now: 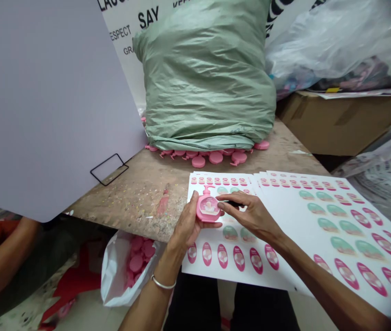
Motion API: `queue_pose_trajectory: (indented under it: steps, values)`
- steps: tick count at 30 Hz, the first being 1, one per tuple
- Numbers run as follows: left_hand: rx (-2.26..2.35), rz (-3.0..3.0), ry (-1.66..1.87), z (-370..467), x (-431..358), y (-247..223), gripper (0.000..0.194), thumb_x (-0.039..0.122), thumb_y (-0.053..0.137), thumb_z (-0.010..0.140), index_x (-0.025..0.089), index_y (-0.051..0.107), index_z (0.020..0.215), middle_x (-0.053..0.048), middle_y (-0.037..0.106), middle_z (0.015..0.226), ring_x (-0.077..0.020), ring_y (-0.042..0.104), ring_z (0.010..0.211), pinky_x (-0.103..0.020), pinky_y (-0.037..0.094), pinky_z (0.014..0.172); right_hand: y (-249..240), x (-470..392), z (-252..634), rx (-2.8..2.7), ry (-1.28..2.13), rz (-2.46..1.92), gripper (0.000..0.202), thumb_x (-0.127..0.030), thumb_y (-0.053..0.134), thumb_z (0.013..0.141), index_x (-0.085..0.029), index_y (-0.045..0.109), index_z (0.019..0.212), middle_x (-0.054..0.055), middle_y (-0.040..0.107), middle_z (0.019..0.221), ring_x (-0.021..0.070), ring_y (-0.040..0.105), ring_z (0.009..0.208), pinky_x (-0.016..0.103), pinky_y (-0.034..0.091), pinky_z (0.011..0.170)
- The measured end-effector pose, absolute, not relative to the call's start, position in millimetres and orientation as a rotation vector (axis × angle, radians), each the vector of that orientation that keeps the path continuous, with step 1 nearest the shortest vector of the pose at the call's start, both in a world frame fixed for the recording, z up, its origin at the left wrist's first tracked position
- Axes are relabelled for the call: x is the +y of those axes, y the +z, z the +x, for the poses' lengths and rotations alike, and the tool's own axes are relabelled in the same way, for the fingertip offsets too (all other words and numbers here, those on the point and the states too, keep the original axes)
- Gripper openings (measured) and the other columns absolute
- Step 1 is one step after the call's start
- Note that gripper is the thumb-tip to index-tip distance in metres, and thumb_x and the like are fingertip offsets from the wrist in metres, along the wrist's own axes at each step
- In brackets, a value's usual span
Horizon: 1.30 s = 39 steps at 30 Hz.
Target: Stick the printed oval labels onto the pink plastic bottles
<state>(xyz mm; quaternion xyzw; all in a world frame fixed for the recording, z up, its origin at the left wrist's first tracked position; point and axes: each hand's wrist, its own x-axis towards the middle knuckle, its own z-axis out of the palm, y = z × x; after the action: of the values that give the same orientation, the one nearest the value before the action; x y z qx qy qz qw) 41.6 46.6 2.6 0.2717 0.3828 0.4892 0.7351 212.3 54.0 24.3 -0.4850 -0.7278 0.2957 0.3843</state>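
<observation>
My left hand [189, 220] is wrapped around a small pink pump bottle [202, 215], held upright over the printed sheets. On the bottle's front is a label [210, 205] with a pinkish picture. My right hand [250, 211] pinches a thin black tool [233, 203] whose kind I cannot make out. Its fingertips touch or nearly touch the bottle's right edge. Beneath both hands lie sticker sheets [281, 216] printed with pink ovals and green half-round labels.
A big green sack [209, 78] stands at the back of the worn wooden table [140, 202], with several pink bottles [216, 157] at its foot. A white bag [112, 276] of pink pieces is below. A grey panel [43, 101] and another person's arm [12, 248] are left, a cardboard box [340, 119] right.
</observation>
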Motion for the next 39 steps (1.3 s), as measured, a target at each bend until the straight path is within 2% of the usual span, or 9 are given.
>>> queue_pose_trajectory:
  steps: [11, 24, 39]
  values:
    - [0.834, 0.621, 1.083, 40.4, 45.7, 6.0, 0.054, 0.056, 0.048, 0.087, 0.011, 0.064, 0.112, -0.014, 0.07, 0.1, -0.0264, 0.068, 0.091, -0.038, 0.06, 0.07, 21.9, 55.3, 209.1, -1.859, 0.739, -1.253, 0.027, -0.043, 0.064, 0.08, -0.025, 0.073, 0.098, 0.004, 0.072, 0.087, 0.0164, 0.057, 0.068, 0.031, 0.047, 0.064]
    - [0.836, 0.614, 1.096, 38.0, 46.7, 7.3, 0.047, 0.049, 0.048, 0.09, 0.01, 0.064, 0.109, -0.014, 0.071, 0.099, -0.0239, 0.069, 0.091, -0.035, 0.06, 0.071, 24.9, 56.3, 205.4, -1.868, 0.709, -1.217, 0.027, -0.041, 0.064, 0.081, -0.022, 0.073, 0.097, 0.005, 0.071, 0.084, 0.0162, 0.058, 0.068, 0.03, 0.046, 0.061]
    - [0.82, 0.637, 1.086, 37.4, 45.6, 10.6, 0.047, 0.05, 0.047, 0.09, 0.011, 0.064, 0.11, -0.014, 0.072, 0.098, -0.0242, 0.069, 0.089, -0.035, 0.06, 0.072, 26.7, 56.7, 206.2, -1.859, 0.73, -1.222, 0.027, -0.043, 0.065, 0.08, -0.022, 0.073, 0.096, 0.005, 0.072, 0.088, 0.016, 0.06, 0.07, 0.029, 0.048, 0.061]
